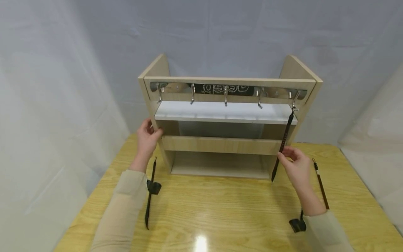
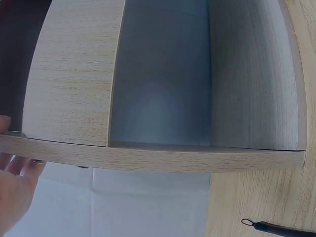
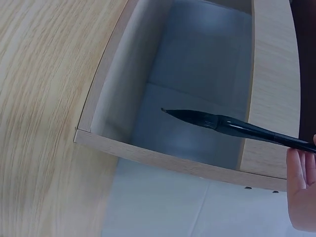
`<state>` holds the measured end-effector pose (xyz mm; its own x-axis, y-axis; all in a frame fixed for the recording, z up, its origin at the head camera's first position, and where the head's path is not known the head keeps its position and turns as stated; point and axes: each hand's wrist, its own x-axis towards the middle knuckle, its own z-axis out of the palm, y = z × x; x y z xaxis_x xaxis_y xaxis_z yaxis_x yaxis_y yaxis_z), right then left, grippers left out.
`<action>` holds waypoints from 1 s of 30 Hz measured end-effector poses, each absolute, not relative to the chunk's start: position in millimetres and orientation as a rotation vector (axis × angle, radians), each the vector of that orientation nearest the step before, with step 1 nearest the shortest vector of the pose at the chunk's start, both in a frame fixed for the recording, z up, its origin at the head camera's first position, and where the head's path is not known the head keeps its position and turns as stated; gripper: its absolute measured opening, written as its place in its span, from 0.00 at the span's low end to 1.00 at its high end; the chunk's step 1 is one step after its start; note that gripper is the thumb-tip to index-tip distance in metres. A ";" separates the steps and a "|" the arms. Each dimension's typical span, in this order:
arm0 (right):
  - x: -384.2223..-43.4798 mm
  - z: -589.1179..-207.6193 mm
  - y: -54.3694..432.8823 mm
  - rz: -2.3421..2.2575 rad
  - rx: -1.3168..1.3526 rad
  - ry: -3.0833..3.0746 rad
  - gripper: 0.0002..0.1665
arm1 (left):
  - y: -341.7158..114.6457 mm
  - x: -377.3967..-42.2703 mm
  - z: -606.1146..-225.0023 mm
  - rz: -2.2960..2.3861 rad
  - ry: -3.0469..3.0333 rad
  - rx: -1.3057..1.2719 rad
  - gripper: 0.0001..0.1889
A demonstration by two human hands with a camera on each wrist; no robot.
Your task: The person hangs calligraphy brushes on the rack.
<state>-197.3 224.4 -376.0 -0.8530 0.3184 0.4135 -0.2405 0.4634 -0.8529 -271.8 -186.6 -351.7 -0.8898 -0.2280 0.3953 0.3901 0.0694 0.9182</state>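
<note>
Brush (image 1: 285, 133) hangs slightly tilted, tip downward, at the right end of the rack (image 1: 220, 145); its loop (image 1: 294, 109) appears to be over the rightmost hook (image 1: 295, 99), though it shows too small to tell whether it sits fully. It should be light, with a stiff, smooth, perhaps slippery handle (image 3: 291, 142) and a softer bristle head (image 3: 190, 117) that pressure could bend, so the handle, clear of the hairs, looks the best place to hold. The right hand (image 1: 297, 168) has a narrow grip there, thumb in front and fingers behind, wrist lower over the bench (image 1: 204, 203). The left hand (image 1: 147, 138) reaches forward, its grip pinching the left side panel (image 2: 173, 160), thumb inside, fingers outside, probably steadying the rack.
</note>
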 end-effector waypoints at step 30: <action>-216.5 -383.1 216.2 1.429 -0.036 -2.087 0.10 | -191.2 -270.4 -350.9 -1.867 -1.937 -0.144 0.24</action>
<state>-216.5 216.2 -383.1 -0.8180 0.3460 0.4595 -0.3033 0.4192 -0.8557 -270.4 -191.2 -350.9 -0.8962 -0.2266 0.3815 0.3729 0.0812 0.9243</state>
